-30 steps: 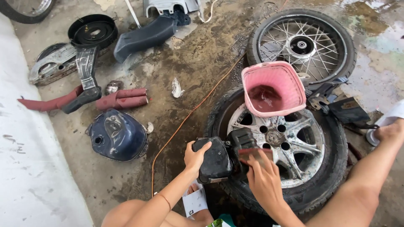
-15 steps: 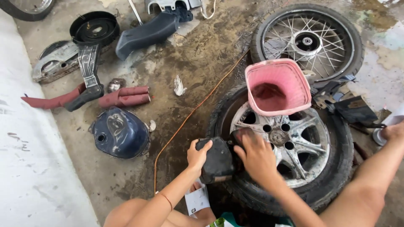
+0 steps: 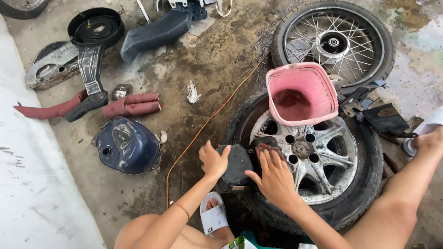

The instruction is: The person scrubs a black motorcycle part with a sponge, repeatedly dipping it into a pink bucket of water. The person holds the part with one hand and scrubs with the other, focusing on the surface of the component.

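Right hand [image 3: 274,177] has slid nearer left hand [image 3: 213,160].

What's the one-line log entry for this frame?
left hand: grips black part | right hand: on part, at alloy wheel | pink basket: on wheel

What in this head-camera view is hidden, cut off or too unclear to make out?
- Black boxy part: its near face is covered by the left hand and right hand.
- Cast wheel: its top is hidden under the pink basket.
- Basket contents: only a dark reddish patch, unclear.
- Spoked wheel: upper rim cut by the top edge.
- Small thing under the right fingertips: too blurred to tell.
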